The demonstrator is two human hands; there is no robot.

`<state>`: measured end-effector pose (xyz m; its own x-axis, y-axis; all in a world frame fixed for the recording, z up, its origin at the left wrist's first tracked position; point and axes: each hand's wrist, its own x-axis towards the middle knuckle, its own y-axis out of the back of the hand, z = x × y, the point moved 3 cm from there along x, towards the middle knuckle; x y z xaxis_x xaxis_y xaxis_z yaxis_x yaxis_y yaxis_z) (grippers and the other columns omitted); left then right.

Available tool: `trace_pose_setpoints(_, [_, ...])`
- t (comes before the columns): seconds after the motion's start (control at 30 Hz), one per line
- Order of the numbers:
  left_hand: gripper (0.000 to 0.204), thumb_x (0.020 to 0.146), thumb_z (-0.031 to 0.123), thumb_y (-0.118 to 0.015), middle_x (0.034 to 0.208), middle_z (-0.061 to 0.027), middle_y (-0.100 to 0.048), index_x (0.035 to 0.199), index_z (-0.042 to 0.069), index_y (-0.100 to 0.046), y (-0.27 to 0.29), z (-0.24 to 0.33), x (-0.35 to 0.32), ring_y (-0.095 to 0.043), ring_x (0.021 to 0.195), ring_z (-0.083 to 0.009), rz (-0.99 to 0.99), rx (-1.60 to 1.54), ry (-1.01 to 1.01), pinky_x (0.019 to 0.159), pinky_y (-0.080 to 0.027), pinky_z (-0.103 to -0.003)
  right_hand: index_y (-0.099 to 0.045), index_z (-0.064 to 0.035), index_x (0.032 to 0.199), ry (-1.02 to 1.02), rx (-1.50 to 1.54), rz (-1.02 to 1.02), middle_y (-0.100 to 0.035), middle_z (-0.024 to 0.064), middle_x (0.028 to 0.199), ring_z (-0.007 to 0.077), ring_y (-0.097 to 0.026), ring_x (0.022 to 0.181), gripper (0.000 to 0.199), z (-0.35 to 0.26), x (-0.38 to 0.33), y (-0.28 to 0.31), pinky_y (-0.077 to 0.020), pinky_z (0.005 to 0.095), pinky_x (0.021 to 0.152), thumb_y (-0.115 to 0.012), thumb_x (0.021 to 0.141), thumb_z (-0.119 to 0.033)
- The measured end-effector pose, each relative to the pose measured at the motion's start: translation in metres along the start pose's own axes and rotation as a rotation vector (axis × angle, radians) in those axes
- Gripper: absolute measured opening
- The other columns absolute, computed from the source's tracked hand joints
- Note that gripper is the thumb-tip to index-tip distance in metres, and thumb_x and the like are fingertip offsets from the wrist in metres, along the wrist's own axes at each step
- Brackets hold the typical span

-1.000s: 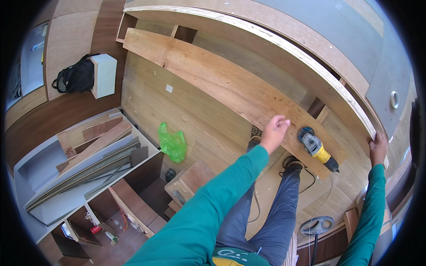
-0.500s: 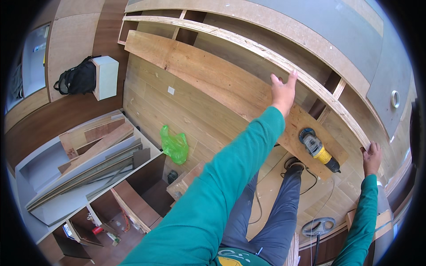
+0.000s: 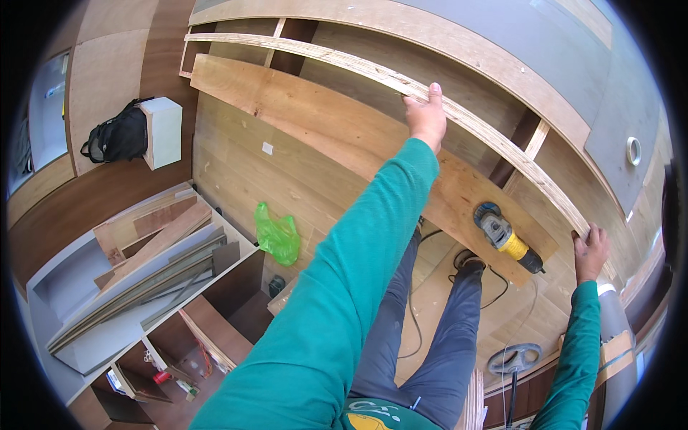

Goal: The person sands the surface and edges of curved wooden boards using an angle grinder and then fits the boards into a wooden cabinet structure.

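Two hands grip one long plywood strip (image 3: 502, 147), the raw-edged front rail of a wooden frame that runs from upper left to lower right. Your left hand (image 3: 426, 118) is raised on a green sleeve, its fingers (image 3: 434, 92) curled over the top edge of the strip near its middle. Your right hand (image 3: 590, 247) holds the same strip well apart, toward its lower right end, fingers wrapped onto the edge.

Just below the strip lies a broad wooden board (image 3: 322, 125), and on its right end rests a yellow and grey angle grinder (image 3: 505, 236), between your two hands and touching neither. Its black cord trails down to the floor near your shoes.

Containers: an open grey cabinet (image 3: 86, 287) at lower left holds a stack of long boards and offcuts (image 3: 154, 244) in its upper bay; the smaller compartments beneath contain a few small items too small to tell apart. A green plastic bag (image 3: 276, 236) sits just beside the cabinet's corner; you cannot tell what it holds. A black backpack (image 3: 115, 136) leans against a white box (image 3: 165, 129) at upper left.
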<state>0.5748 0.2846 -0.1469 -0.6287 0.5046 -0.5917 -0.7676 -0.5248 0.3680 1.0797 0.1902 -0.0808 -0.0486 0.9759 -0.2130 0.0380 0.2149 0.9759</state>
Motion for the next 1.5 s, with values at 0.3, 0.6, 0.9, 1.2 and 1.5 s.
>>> trace_pose_setpoints(0.3, [0.065, 0.091, 0.037, -0.068, 0.117, -0.0176, -0.052, 0.13, 0.003, -0.028, 0.015, 0.004, -0.012, -0.061, 0.099, -0.0309, -0.132, -0.173, 0.075, 0.077, -0.061, -0.056, -0.054, 0.0067, 0.136, -1.07, 0.732, 0.348, -0.053, 0.0236, 0.137, 0.0351, -0.05, 0.13, 0.083, 0.089, -0.063, -0.022, -0.0401, 0.0466, 0.112, -0.072, 0.091, -0.061])
trace_pose_setpoints(0.6, [0.037, 0.08, 0.015, -0.08, 0.113, -0.0119, -0.061, 0.108, 0.001, -0.062, 0.024, -0.01, -0.011, -0.061, 0.104, -0.027, 0.008, -0.55, 0.26, 0.088, -0.055, -0.049, -0.051, -0.0055, 0.142, -1.475, 2.003, 0.413, -0.057, 0.017, 0.141, 0.0389, -0.055, 0.13, 0.066, 0.076, -0.076, -0.079, -0.0454, 0.0576, 0.112, -0.075, 0.094, -0.043])
trace_pose_setpoints(0.9, [0.022, 0.079, 0.011, -0.069, 0.116, -0.0149, -0.06, 0.097, 0.004, -0.059, 0.03, -0.034, -0.006, -0.057, 0.112, -0.0321, 0.018, -0.668, 0.387, 0.106, -0.045, -0.051, -0.054, 0.002, 0.134, -1.46, 2.291, 0.284, -0.062, 0.0207, 0.136, 0.0392, -0.06, 0.124, 0.049, 0.091, -0.102, -0.142, -0.0498, 0.0551, 0.109, -0.072, 0.092, -0.014])
trace_pose_setpoints(1.2, [0.01, 0.079, 0.008, -0.062, 0.1, -0.0147, -0.062, 0.086, 0.004, -0.055, 0.057, -0.047, -0.012, -0.059, 0.105, -0.0356, -0.154, -0.801, 0.374, 0.108, -0.047, -0.053, -0.056, 0.0005, 0.134, -1.362, 2.25, 0.448, -0.061, 0.0185, 0.138, 0.0366, -0.058, 0.129, 0.045, 0.076, -0.131, -0.139, -0.0498, 0.0536, 0.109, -0.069, 0.094, -0.015])
trace_pose_setpoints(1.5, [0.011, 0.078, 0.013, -0.064, 0.097, -0.01, -0.061, 0.084, 0.009, -0.055, 0.034, -0.019, 0.039, -0.058, 0.099, -0.0314, -0.188, -0.789, 0.321, 0.104, -0.047, -0.051, -0.054, 0.0014, 0.137, -1.175, 2.393, 0.502, -0.061, 0.0193, 0.139, 0.0377, -0.057, 0.13, 0.045, 0.073, -0.077, -0.145, -0.0462, 0.0528, 0.113, -0.066, 0.096, -0.01])
